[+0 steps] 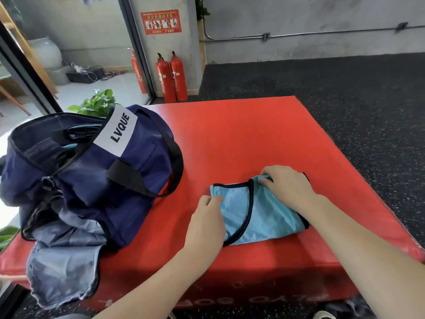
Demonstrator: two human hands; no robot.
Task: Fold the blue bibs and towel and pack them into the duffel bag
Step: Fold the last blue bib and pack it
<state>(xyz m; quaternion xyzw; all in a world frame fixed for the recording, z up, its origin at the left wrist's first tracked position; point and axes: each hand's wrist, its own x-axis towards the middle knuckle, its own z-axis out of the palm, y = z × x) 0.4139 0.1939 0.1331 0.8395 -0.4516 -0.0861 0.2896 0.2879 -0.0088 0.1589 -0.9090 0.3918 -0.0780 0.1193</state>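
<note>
A light blue bib (264, 215) with black trim lies folded on the red padded box (241, 139), near its front right. My left hand (207, 224) pinches the bib's left edge. My right hand (287, 187) grips its far edge with curled fingers. The navy duffel bag (110, 180) marked LVQUE stands open on the box's left side, with light blue fabric (69, 146) showing inside. A grey-blue towel (62, 261) lies crumpled at the bag's front and hangs over the box's left front corner.
Three red fire extinguishers (171, 77) stand by the far wall. A green plant (96, 103) sits behind the bag. Dark speckled rubber flooring (345, 100) surrounds the box to the right and behind.
</note>
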